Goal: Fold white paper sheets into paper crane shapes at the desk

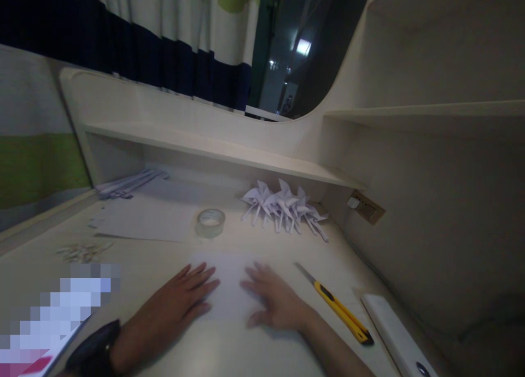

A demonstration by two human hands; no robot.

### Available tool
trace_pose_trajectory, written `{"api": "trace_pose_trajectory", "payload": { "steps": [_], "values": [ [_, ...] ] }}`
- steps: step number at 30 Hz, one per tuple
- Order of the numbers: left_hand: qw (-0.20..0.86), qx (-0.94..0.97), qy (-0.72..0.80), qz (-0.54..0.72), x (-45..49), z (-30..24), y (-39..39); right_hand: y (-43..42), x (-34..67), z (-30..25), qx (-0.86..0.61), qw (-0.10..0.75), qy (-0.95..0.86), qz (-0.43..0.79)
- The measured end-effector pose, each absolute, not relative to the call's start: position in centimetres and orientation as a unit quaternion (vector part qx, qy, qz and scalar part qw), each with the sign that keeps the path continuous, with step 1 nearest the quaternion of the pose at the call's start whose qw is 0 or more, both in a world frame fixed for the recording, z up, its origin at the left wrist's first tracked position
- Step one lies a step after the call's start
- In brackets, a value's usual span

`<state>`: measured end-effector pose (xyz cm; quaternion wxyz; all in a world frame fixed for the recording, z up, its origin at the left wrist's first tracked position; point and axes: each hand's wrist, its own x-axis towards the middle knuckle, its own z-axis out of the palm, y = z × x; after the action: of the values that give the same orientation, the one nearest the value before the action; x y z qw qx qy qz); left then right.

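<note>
A sheet of white paper (pixel 229 289) lies flat on the desk between my hands. My left hand (pixel 191 292) rests on its left side, fingers stretched out and slightly spread. Over the right side is my right hand (pixel 273 300), also spread and a little blurred; whether it presses on the sheet I cannot tell. Neither hand holds anything. To the right of my right hand lies a yellow utility knife (pixel 340 314) with its blade out. A roll of clear tape (pixel 210 223) sits just beyond the paper.
Several white paper pinwheels (pixel 283 202) are heaped at the back. More paper sheets (pixel 147 210) and rolled paper sticks (pixel 131 183) lie at the back left, near small scraps (pixel 82 251). A long white object (pixel 394 333) lies at the right. A shelf (pixel 221 153) overhangs the back.
</note>
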<state>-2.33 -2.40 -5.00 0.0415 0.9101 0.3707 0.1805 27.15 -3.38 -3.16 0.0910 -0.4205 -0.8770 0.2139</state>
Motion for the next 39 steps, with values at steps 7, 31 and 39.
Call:
{"api": "trace_pose_trajectory", "payload": {
  "steps": [7,31,39],
  "values": [
    [0.074,0.914,0.368,0.156,-2.5,-4.0,-2.4,-3.2,27.0,-3.5,-0.425,0.112,-0.874,0.206],
    [0.077,0.931,0.31,0.176,-2.4,-5.6,-2.4,-2.4,26.6,-6.4,-0.433,0.247,-0.859,0.121],
    [0.073,0.926,0.312,0.197,-1.4,-6.1,-2.9,-2.4,26.1,-5.3,-0.457,0.245,-0.842,0.149]
  ]
}}
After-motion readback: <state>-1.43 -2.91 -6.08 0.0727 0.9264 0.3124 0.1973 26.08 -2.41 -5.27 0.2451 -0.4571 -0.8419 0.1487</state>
